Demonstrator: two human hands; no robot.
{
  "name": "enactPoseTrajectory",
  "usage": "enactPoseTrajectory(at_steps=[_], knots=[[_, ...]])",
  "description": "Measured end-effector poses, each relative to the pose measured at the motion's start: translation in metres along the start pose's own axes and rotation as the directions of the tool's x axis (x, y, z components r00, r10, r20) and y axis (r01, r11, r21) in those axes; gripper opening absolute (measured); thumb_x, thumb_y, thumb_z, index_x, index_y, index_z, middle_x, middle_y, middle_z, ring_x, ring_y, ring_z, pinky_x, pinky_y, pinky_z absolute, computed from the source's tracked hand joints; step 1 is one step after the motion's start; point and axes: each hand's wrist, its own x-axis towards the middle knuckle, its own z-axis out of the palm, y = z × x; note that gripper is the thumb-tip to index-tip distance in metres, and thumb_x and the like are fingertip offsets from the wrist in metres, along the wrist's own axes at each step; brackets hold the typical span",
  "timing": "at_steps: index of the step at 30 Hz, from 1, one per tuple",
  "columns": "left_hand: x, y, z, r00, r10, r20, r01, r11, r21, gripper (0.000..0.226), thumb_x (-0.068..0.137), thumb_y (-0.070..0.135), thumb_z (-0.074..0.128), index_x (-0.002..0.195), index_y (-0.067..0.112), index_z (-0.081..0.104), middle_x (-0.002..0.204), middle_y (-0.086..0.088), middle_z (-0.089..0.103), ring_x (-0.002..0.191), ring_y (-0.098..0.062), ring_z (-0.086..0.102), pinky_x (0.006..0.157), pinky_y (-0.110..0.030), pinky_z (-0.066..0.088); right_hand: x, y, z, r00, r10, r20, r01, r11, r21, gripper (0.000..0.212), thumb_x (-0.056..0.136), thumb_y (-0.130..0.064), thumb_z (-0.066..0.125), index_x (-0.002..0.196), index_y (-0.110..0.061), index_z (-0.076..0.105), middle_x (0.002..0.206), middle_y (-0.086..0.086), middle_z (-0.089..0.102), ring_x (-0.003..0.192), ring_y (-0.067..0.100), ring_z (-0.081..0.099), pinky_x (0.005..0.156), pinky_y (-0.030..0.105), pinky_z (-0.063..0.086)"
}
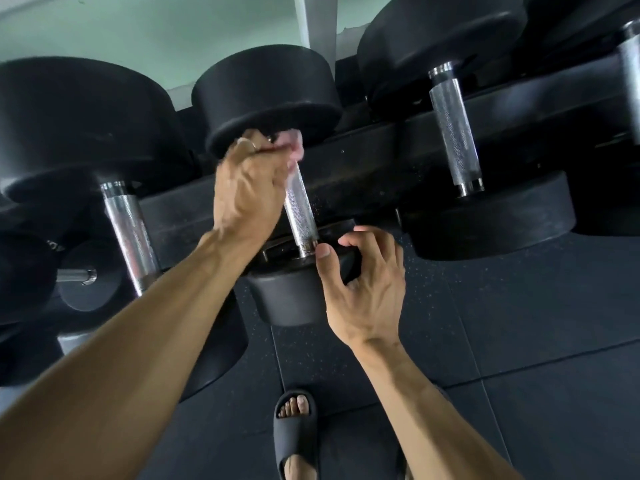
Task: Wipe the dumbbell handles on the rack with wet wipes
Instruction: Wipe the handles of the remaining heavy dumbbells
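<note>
a: why two hands on the middle dumbbell [277, 161]?
b: the left hand [251, 188] clamps a wet wipe [294, 147] round the handle's far end; the right hand [363, 292], fingers curled on the near head, likely steadies it on the rack [363, 168].
a: obstacles?
b: neighbouring dumbbells [460, 133] crowd both sides.
</note>
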Motion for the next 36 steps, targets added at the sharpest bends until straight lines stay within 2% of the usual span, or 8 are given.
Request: enactPoseTrajectory(at_steps=[9,14,19,23,29,32,34,36], knots=[[-0.007,-0.003,-0.017,0.923,0.14,0.358,-0.171,0.984,0.056,0.021,0.093,0.005,0.063,0.111,0.01,0.073,0.106,-0.011,0.063,0.094,-0.024,0.062,0.081,-0.044,0.059,0.0,-0.002,-0.002,0.998,0.045,0.038,-0.044,0.999,-0.027,0.054,0.083,-0.066,0.044,0.099,-0.018,0.064,0.119,-0.004,0.059,0.111,0.02,0.051,0.091,0.049,0.047],[0.006,0.002,-0.02,0.942,0.15,0.301,-0.146,0.989,-0.035,0.019,0.096,0.015,0.059,0.097,0.012,0.078,0.092,-0.006,0.065,0.08,-0.021,0.064,0.074,-0.035,0.059,-0.002,-0.003,-0.002,0.997,0.065,0.041,-0.063,0.997,-0.045,0.062,0.082,-0.068,0.042,0.106,-0.016,0.064,0.124,-0.003,0.059,0.113,0.017,0.049,0.094,0.045,0.047],[-0.012,0.006,-0.027,0.659,0.296,0.692,-0.292,0.948,-0.126,0.023,0.099,0.031,0.055,0.11,0.026,0.074,0.09,0.002,0.053,0.086,-0.019,0.058,0.075,-0.032,0.05,-0.011,-0.008,-0.006,0.985,0.17,0.04,-0.171,0.985,0.026,0.081,0.076,-0.078,0.042,0.135,-0.023,0.049,0.138,-0.007,0.047,0.127,0.012,0.045,0.105,0.041,0.043],[0.015,0.003,-0.018,0.837,0.126,0.533,-0.197,0.977,0.078,0.028,0.1,0.02,0.046,0.106,0.023,0.073,0.102,0.001,0.06,0.099,-0.023,0.059,0.078,-0.03,0.041,-0.039,-0.002,-0.013,0.959,0.263,0.11,-0.268,0.963,0.038,0.111,0.068,-0.094,0.035,0.156,-0.027,0.022,0.16,-0.01,0.026,0.146,0.008,0.026,0.119,0.039,0.03],[-0.016,0.009,-0.029,0.626,0.357,0.694,-0.383,0.915,-0.125,0.023,0.103,0.021,0.051,0.11,0.028,0.072,0.087,0.005,0.044,0.08,-0.022,0.059,0.071,-0.033,0.047,-0.042,-0.007,-0.019,0.945,0.305,0.121,-0.311,0.95,0.036,0.104,0.071,-0.084,0.043,0.157,-0.03,0.02,0.161,-0.013,0.023,0.147,0.007,0.026,0.119,0.041,0.03],[0.008,0.009,-0.019,0.699,0.278,0.658,-0.307,0.949,-0.074,0.015,0.099,0.017,0.057,0.099,0.019,0.072,0.09,-0.002,0.052,0.082,-0.026,0.064,0.072,-0.036,0.054,-0.043,-0.009,-0.02,0.936,0.322,0.143,-0.329,0.944,0.028,0.105,0.07,-0.085,0.042,0.157,-0.032,0.018,0.161,-0.016,0.021,0.147,0.005,0.025,0.118,0.031,0.028],[0.031,0.007,-0.013,0.792,0.156,0.59,-0.207,0.978,0.019,0.012,0.097,0.012,0.059,0.089,0.015,0.068,0.08,0.005,0.048,0.07,-0.013,0.059,0.064,-0.019,0.049,-0.043,-0.008,-0.021,0.933,0.328,0.146,-0.336,0.942,0.03,0.105,0.069,-0.086,0.041,0.157,-0.034,0.017,0.161,-0.018,0.02,0.147,0.004,0.024,0.115,0.025,0.026],[0.032,0.007,-0.013,0.767,0.188,0.613,-0.275,0.96,0.05,0.009,0.096,0.015,0.06,0.09,0.015,0.068,0.072,0.01,0.034,0.062,-0.006,0.046,0.056,-0.014,0.036,-0.044,-0.007,-0.02,0.927,0.341,0.154,-0.349,0.937,0.023,0.104,0.07,-0.086,0.041,0.157,-0.037,0.015,0.161,-0.019,0.019,0.147,0.004,0.023,0.113,0.024,0.025]])
